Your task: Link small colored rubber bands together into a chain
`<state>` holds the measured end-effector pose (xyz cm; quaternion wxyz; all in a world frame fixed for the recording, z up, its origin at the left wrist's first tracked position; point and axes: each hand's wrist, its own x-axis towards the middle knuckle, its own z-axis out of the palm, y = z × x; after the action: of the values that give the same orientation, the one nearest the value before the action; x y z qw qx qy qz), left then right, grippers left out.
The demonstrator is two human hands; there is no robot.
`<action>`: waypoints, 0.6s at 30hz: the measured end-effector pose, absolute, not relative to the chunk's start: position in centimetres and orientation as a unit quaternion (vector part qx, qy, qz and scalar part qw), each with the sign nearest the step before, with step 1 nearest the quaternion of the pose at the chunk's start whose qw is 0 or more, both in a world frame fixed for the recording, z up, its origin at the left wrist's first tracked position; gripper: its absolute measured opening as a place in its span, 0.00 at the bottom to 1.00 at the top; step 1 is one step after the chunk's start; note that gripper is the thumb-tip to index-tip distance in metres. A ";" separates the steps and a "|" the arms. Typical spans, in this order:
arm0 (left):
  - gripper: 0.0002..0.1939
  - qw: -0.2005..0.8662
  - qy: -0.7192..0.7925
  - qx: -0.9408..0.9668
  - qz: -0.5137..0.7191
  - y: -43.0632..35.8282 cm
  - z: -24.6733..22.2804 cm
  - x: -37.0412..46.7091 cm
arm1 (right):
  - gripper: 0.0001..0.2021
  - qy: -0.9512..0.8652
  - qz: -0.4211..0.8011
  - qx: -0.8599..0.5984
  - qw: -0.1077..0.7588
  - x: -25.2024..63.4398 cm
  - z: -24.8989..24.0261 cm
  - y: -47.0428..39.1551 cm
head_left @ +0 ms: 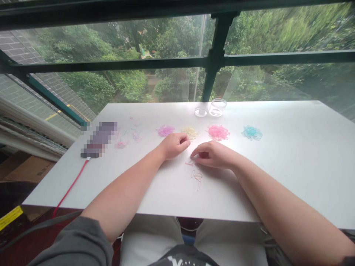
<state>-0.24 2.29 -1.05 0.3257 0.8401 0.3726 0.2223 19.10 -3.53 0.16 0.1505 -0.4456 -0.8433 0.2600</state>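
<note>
Four sorted heaps of small rubber bands lie in a row: one purple heap [165, 130], one yellow heap [190, 133], one pink heap [218, 132] and one blue heap [252, 133]. Two clear round dishes [217, 107] stand behind them. A few loose bands [196, 176] lie nearer, too small to count.

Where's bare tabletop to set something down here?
Free: the white table right of the teal band pile, and the near-left corner below the red cable. Crowded: the row of coloured piles and loose bands by the left hand and right hand.
</note>
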 end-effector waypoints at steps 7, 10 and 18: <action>0.12 0.340 0.380 0.831 0.221 2.2 -0.9 -0.2 | 0.09 -0.841 0.249 -0.455 0.153 18.5 -0.2 -3.4; 0.12 0.339 0.381 0.831 0.221 2.2 -0.8 -0.2 | 0.08 -0.841 0.245 -0.459 0.149 18.5 -0.4 -3.4; 0.10 0.350 0.364 0.841 0.195 2.3 -0.8 -0.4 | 0.06 -0.825 0.241 -0.485 0.159 18.7 -0.2 -3.5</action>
<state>-0.43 2.25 -0.75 0.3505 0.8408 0.3636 0.1949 18.75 -3.49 -0.18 0.1592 -0.4848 -0.8255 0.2412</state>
